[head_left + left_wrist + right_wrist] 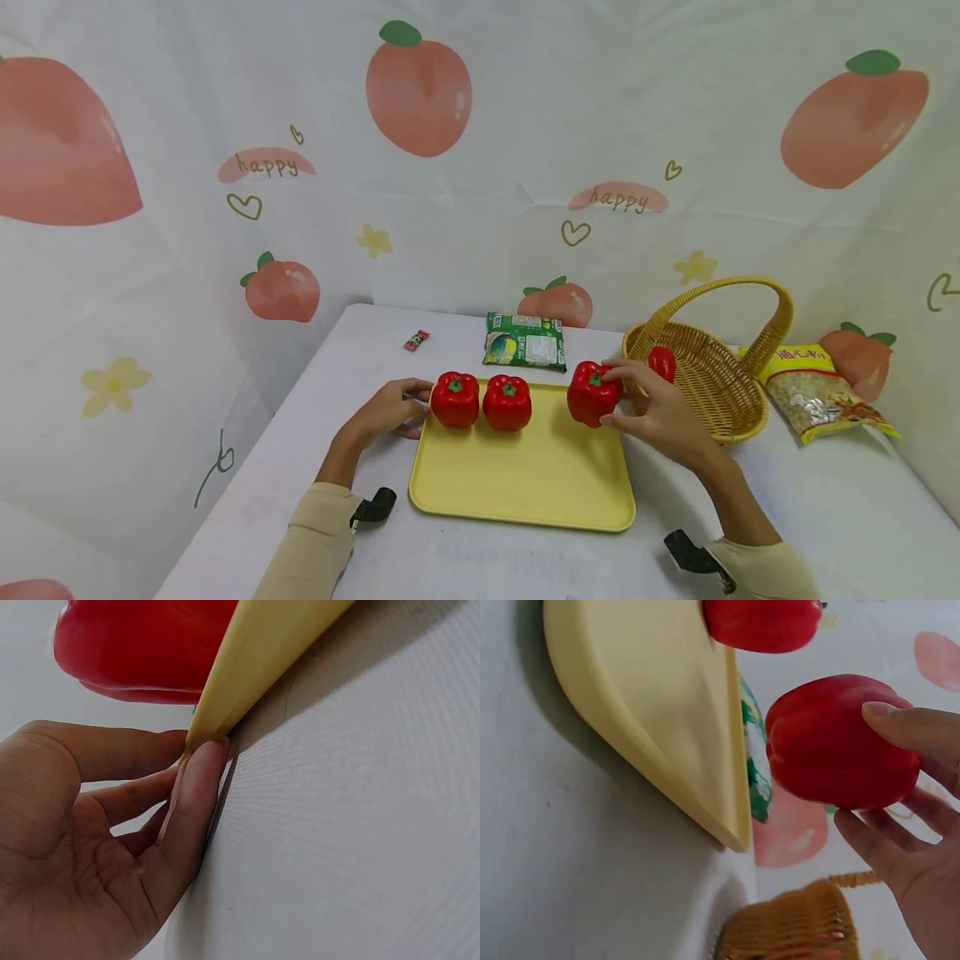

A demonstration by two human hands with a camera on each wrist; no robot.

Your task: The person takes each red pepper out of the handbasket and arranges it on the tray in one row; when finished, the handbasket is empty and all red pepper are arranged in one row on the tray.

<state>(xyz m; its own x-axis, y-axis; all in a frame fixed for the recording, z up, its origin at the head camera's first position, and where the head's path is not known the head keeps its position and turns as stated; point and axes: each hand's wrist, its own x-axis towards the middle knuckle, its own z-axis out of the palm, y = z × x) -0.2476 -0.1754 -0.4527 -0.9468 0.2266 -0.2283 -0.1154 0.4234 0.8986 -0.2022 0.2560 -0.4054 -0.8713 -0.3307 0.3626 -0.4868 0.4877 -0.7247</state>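
A yellow tray [525, 477] lies on the white table. My left hand [387, 408] pinches its left edge; in the left wrist view, thumb and fingers meet at the tray's rim [225, 682]. Two red bell peppers sit side by side along the back of the tray, one at the left corner [454, 402] and another beside it [507, 405]. With fingertips and thumb, my right hand [663, 417] holds a third red bell pepper [591, 395] by its sides. The right wrist view shows this pepper [836, 742] raised clear of the tray.
A wicker basket [716, 392] with a tall handle stands right of the tray, a red pepper [662, 363] inside it. Behind the tray lies a green packet [525, 340], with a small red wrapped sweet [416, 340] to its left. A yellow-topped bag [817, 392] lies at the far right.
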